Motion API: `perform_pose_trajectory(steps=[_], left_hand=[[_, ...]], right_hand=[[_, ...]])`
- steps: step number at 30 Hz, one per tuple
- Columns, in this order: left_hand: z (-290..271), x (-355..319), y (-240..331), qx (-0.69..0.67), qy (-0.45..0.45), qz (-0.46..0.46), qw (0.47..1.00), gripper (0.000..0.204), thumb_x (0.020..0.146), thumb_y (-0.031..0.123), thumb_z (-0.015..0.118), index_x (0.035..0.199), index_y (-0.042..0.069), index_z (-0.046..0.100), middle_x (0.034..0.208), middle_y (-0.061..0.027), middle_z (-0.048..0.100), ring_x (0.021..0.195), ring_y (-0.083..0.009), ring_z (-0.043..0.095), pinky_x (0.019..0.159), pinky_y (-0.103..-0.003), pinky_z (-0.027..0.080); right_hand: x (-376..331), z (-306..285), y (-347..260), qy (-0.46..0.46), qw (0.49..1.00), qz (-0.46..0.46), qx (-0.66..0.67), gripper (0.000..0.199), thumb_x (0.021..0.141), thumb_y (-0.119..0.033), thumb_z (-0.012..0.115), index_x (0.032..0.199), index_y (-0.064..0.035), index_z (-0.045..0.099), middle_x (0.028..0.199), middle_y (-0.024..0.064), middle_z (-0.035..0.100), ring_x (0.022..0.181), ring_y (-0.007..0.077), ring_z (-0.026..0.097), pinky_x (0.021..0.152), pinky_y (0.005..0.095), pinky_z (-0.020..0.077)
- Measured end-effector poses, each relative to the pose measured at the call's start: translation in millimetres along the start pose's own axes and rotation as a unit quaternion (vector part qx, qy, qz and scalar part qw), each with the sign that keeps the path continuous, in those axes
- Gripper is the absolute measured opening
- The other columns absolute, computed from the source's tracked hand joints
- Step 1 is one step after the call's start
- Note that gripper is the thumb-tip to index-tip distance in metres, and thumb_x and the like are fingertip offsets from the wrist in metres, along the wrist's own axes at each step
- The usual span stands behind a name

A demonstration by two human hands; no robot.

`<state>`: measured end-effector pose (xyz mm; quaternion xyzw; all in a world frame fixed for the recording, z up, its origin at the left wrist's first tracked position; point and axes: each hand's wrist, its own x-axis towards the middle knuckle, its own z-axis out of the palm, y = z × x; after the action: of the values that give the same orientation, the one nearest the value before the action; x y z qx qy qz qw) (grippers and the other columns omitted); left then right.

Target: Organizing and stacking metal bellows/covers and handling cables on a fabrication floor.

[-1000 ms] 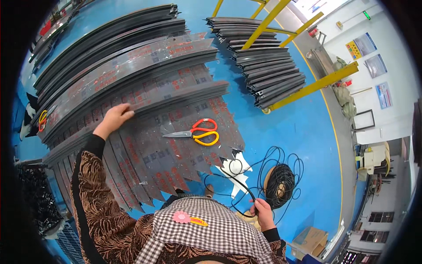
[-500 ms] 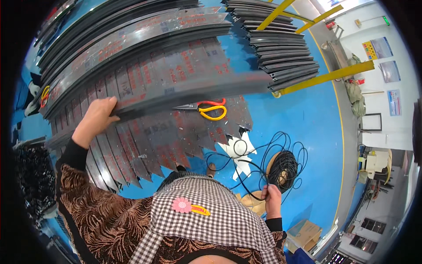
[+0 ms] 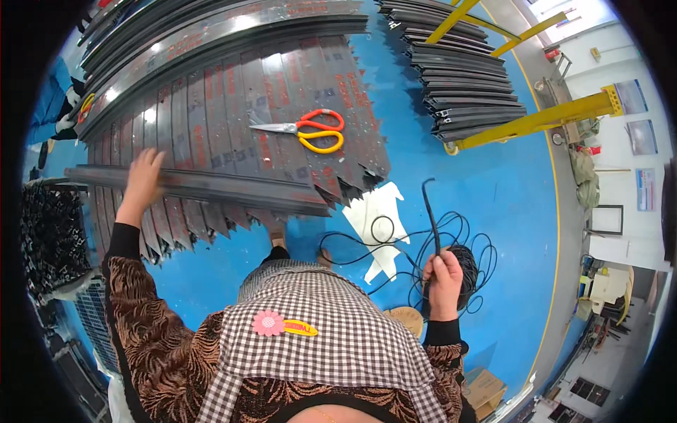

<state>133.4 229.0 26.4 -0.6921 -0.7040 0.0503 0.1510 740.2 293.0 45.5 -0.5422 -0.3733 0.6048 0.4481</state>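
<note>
A long dark profile bar point(image 3: 240, 189) lies across the near part of a layer of similar profiles. Over its left part is my left hand point(image 3: 143, 185), slightly blurred, its fingers stretched out past the bar's far edge. My right hand point(image 3: 445, 276) is closed on a black rubber strip point(image 3: 431, 215), pinched between thumb and fingers. The strip's free end stands up above the hand and bends over at the tip. Scissors point(image 3: 305, 131) with one red and one yellow handle loop rest on the profiles beyond the bar, blades pointing left.
A black coil of strip point(image 3: 462, 262) sits on the blue floor, loose loops around it, beside white scrap sheet point(image 3: 377, 224). More profiles point(image 3: 472, 92) are stacked at the far right by a yellow rack arm point(image 3: 536, 121). A cardboard box point(image 3: 484, 389) stands near right.
The profile bar has come nearer and left, down onto the layer; my left hand's fingers have straightened. My right hand has risen, and the strip's end now stands up from it.
</note>
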Motion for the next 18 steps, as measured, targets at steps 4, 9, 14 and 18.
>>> perform_pose_trajectory(steps=[4, 9, 14, 18], left_hand=[[-82.1, 39.1, 194.0, -0.691, -0.27, -0.032, 0.67, 0.045, 0.092, 0.023, 0.055, 0.13, 0.001, 0.048, 0.113, -0.0148, 0.063, 0.095, -0.024, 0.063, 0.085, -0.034, 0.05], [-115.5, 76.1, 352.9, -0.944, -0.205, -0.233, 0.114, 0.038, 0.099, 0.033, 0.042, 0.11, -0.001, 0.056, 0.091, -0.0187, 0.065, 0.089, -0.0303, 0.063, 0.083, -0.04, 0.05], [-127.7, 66.6, 372.6, -0.95, -0.178, -0.132, 0.221, 0.028, 0.099, 0.024, 0.044, 0.105, 0.001, 0.057, 0.084, -0.0133, 0.063, 0.08, -0.0246, 0.061, 0.08, -0.036, 0.049], [-130.7, 34.6, 391.2, -0.911, -0.213, -0.087, 0.343, 0.021, 0.097, 0.018, 0.045, 0.103, 0.001, 0.058, 0.086, -0.011, 0.063, 0.082, -0.0216, 0.059, 0.081, -0.033, 0.048]], right_hand=[[-18.9, 4.2, -2.3, -0.09, 0.995, -0.033, -0.018, 0.018, 0.086, 0.001, 0.053, 0.103, -0.002, 0.058, 0.09, 0.0111, 0.062, 0.067, 0.0152, 0.053, 0.059, 0.0254, 0.0449], [-33.1, -33.8, 29.6, -0.279, 0.936, -0.062, -0.205, 0.026, 0.082, 0.0, 0.057, 0.108, 0.0005, 0.059, 0.097, 0.0105, 0.064, 0.074, 0.0177, 0.059, 0.068, 0.0265, 0.048], [-28.1, -70.5, 54.3, -0.288, 0.904, -0.083, -0.306, 0.032, 0.083, -0.006, 0.061, 0.115, 0.0, 0.058, 0.106, 0.0093, 0.063, 0.089, 0.0209, 0.06, 0.079, 0.029, 0.0475], [-5.7, -25.6, 21.9, -0.246, 0.916, -0.167, -0.268, 0.034, 0.085, -0.01, 0.059, 0.118, -0.0016, 0.058, 0.113, 0.0116, 0.06, 0.101, 0.0241, 0.058, 0.086, 0.0322, 0.0462]])
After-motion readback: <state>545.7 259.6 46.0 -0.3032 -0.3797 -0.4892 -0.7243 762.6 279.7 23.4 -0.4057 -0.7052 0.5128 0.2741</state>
